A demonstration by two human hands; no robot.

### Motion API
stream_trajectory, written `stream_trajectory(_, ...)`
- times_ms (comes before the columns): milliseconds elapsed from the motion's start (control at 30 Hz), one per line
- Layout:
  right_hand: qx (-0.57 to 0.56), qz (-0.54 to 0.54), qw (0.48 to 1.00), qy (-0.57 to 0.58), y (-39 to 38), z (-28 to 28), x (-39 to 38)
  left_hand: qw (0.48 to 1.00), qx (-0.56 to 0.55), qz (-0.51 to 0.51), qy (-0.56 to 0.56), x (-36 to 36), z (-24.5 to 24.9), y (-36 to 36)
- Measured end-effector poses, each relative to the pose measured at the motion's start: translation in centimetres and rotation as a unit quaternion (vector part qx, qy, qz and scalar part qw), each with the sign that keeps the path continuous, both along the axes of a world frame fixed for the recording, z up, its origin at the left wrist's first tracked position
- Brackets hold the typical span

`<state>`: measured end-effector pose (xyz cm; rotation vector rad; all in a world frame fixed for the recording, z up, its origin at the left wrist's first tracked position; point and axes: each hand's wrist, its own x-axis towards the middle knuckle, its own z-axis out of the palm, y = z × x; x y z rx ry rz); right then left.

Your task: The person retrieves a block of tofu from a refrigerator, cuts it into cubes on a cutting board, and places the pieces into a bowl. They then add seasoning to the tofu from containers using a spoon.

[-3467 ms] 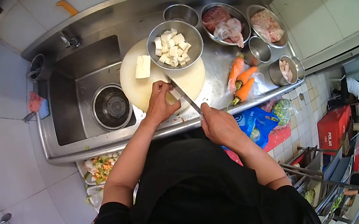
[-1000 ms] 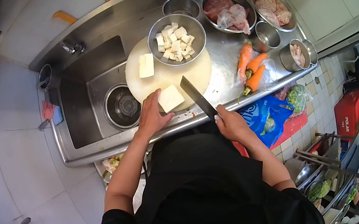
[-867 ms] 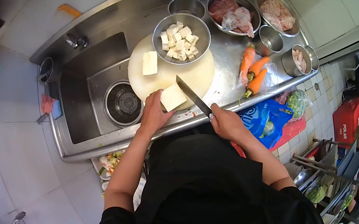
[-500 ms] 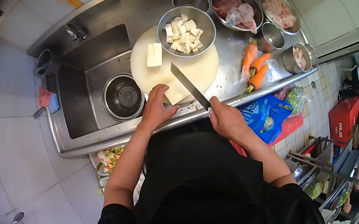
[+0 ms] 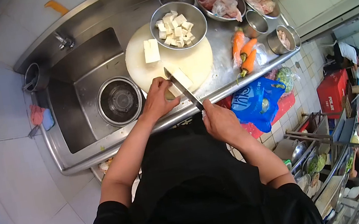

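Observation:
My right hand (image 5: 220,122) is wrapped round the handle of a knife (image 5: 183,89), whose blade lies across a tofu block (image 5: 182,79) near the front of the round cutting board (image 5: 138,66). At the block's left end, my left hand (image 5: 158,100) rests with bent fingers and the thumb apart, holding the tofu steady. Another tofu block (image 5: 151,51) lies farther back on the board. Beside it, a steel bowl (image 5: 202,32) holds tofu cubes (image 5: 176,28).
A sink (image 5: 66,102) with a round pot (image 5: 120,101) is at the left. Carrots (image 5: 248,63), meat bowls (image 5: 213,20) and steel cups (image 5: 256,23) stand at the right. A blue bag (image 5: 258,99) is below the counter edge. A person (image 5: 349,52) is far right.
The knife blade has moved from the right side of the tofu block onto it, nearer my left hand. The whole view has shifted and turned slightly.

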<state>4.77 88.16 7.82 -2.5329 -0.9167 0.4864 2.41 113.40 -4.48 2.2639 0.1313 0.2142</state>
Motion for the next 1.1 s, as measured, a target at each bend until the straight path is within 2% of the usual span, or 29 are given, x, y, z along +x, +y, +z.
stream_trajectory(333, -0.088, 0.010, 0.996, -0.004, 1.8, 0.9, -0.5, 0.998, -0.052, -0.002, -0.018, 0.1, -0.9, 0.2)
stream_trajectory(400, -0.109, 0.020, 0.994, -0.014, 2.0, -0.3, -0.2, 0.998, -0.052, 0.002, -0.029, 0.0, -1.1, 0.2)
stream_trajectory(500, -0.137, 0.033, 0.989, -0.053, 2.1, -5.3, 0.5, 0.996, -0.080, 0.003, -0.031, 0.0, -1.3, 0.1)
stream_trajectory(633, -0.074, 0.028, 0.993, -0.082, 1.2, -8.5, 0.4, 0.997, -0.066, 0.014, -0.043, 0.0, -2.2, -0.1)
stream_trajectory(767, -0.056, 0.025, 0.996, -0.060, 1.9, -5.0, 0.6, 0.997, -0.074, 0.021, -0.033, 0.1, -1.4, -0.2)
stream_trajectory(833, -0.023, 0.007, 0.999, -0.041, 2.0, -3.6, 0.2, 0.998, -0.060, 0.027, 0.009, 0.1, -0.8, -0.2)
stream_trajectory(967, 0.006, -0.015, 0.999, -0.033, 1.5, 0.1, 0.0, 0.998, -0.054, 0.028, 0.007, -0.2, -1.6, -0.4)
stream_trajectory(1033, -0.023, -0.048, 0.998, -0.020, 1.0, 1.5, 0.4, 0.995, 0.013, 0.045, -0.083, 0.2, -2.1, -0.8)
stream_trajectory(1100, -0.022, -0.043, 0.998, -0.030, 0.1, 0.8, 0.9, 0.997, 0.019, 0.035, -0.072, 0.8, -1.3, -1.3)
